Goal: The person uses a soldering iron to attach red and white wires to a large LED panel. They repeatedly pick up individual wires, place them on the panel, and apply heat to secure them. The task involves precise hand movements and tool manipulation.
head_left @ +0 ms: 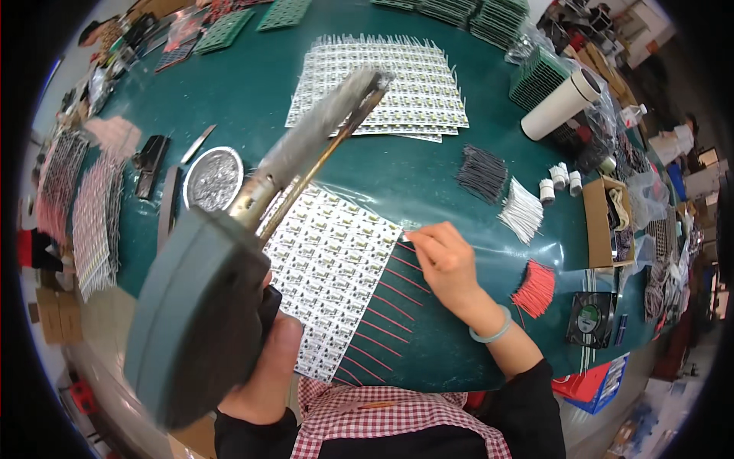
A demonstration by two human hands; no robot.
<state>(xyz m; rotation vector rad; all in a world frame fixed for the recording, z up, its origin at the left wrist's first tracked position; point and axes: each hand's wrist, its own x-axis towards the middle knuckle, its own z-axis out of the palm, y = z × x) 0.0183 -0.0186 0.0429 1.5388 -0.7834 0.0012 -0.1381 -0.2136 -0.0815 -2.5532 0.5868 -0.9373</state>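
My left hand (271, 363) is closed around the handle of a grey-green soldering gun (202, 306). Its long metal barrel and a thin brass-coloured tube slant up and away over a white circuit board panel (329, 260), hiding part of it. The panel carries rows of small components. Several red wires (394, 302) stick out to the right from its right edge. At the panel's far right corner, the thumb and fingers of my right hand (443, 256) are pinched together. What they hold there is too small to make out.
Beyond lies a stack of white panels (378, 84). Bundles of black wires (482, 174), white wires (521, 210) and red wires (534, 288) are on the right, near a white flask (558, 107) and a small fan (590, 320). A metal bowl (214, 180) sits left.
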